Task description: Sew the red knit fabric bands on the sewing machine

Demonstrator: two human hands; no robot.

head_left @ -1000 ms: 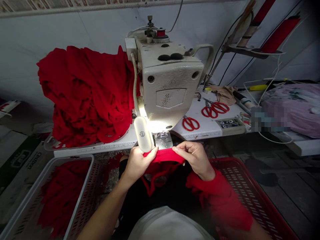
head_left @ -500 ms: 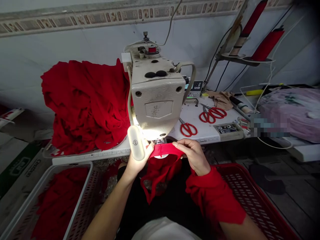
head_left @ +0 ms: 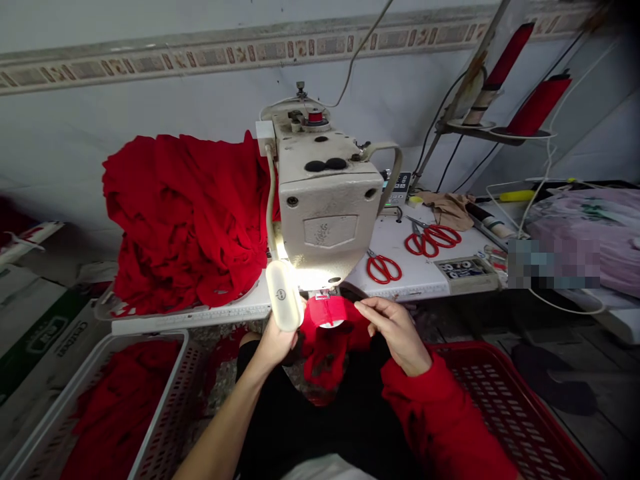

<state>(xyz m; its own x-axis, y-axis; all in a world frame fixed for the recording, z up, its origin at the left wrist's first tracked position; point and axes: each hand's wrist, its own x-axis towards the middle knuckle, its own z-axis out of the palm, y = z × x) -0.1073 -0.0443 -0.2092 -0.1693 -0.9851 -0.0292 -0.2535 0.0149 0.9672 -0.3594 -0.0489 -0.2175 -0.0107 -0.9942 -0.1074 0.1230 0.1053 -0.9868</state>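
Observation:
A red fabric piece (head_left: 327, 311) lies with its narrow seamed band under the presser area of a white sewing machine (head_left: 327, 207), the rest drooping below. My left hand (head_left: 278, 343) is closed at the band's left edge, partly hidden behind the oval lamp (head_left: 284, 295). At the band's right side, my right hand (head_left: 397, 333) pinches the fabric's edge between thumb and index finger, its other fingers curled. More red cloth (head_left: 440, 413) wraps my right forearm. Lamp light falls on the needle area, where the needle itself is hard to make out.
A large red fabric heap (head_left: 185, 220) sits left of the machine. Red-handled scissors (head_left: 384, 268) and further scissors (head_left: 433, 239) lie at right, near a small parts tray (head_left: 463, 270). A white basket (head_left: 183, 360) and a red basket (head_left: 500, 393) stand below. Thread cones (head_left: 540, 103) stand behind.
The red band, stretched between both hands before, now curves downward at the machine. My hands have lowered slightly, and the whole view has shifted a little.

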